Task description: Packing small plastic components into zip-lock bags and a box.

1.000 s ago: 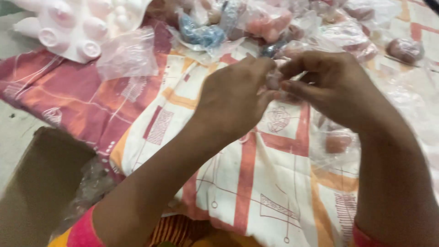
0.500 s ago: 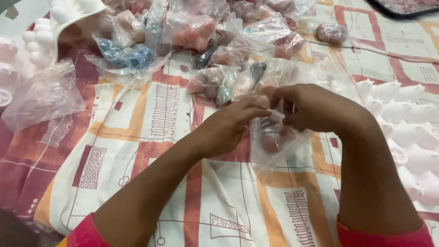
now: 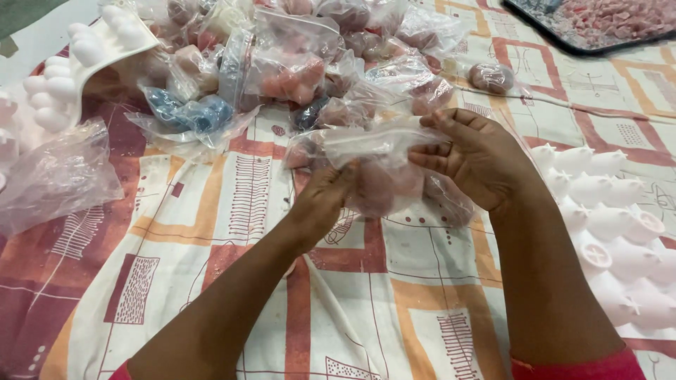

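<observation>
Ref. landmark: heap of filled bags (image 3: 310, 63) at far side of patterned cloth (image 3: 394, 309). I held one clear plastic bag (image 3: 380, 165) w/ pinkish contents just on the near side of that heap, directly betw. both hands. Left hand (image 3: 320, 200) gripped the bag's lower left part from below; right hand (image 3: 479, 155) pinched its upper right edge, fingers closed on the film. Hands were apart, bag spanning them. Long axis ran approx. left-right along the top edge. Both hands were equally near, each in contact.
</observation>
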